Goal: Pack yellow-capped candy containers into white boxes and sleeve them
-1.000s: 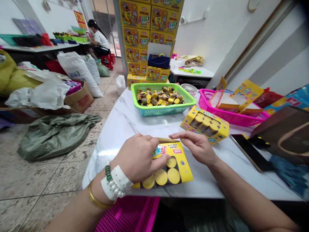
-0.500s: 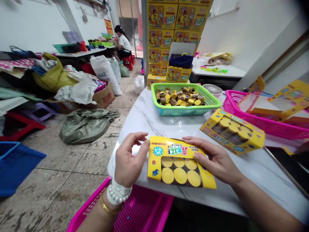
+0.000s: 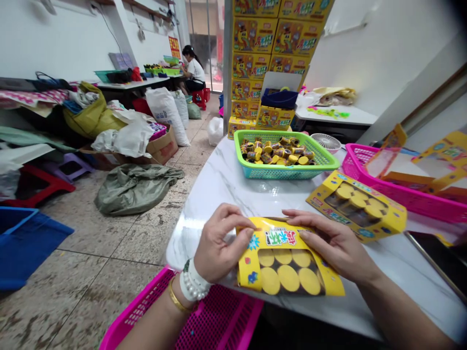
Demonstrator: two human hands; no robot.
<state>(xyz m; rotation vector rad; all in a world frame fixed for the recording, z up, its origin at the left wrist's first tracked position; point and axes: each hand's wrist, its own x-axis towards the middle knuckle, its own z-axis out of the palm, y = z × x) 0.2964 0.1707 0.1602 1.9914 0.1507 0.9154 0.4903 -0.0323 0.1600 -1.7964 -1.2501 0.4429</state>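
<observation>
Toward us from the lime-green basket [image 3: 277, 172], the yellow windowed carton [image 3: 278, 237] with its yellow-capped cups lies near the tabletop's [image 3: 213, 194] edge, while a second filled carton [image 3: 359, 214] sits to the basket's near right. Our left hand's [image 3: 217, 248] grip is nearly closed at the carton's left corner, though we cannot tell whether it pinches it; our right hand's [image 3: 337, 248] is partly open, holding the far edge. We judge we are settling that edge, which calls for light, even pressure next.
</observation>
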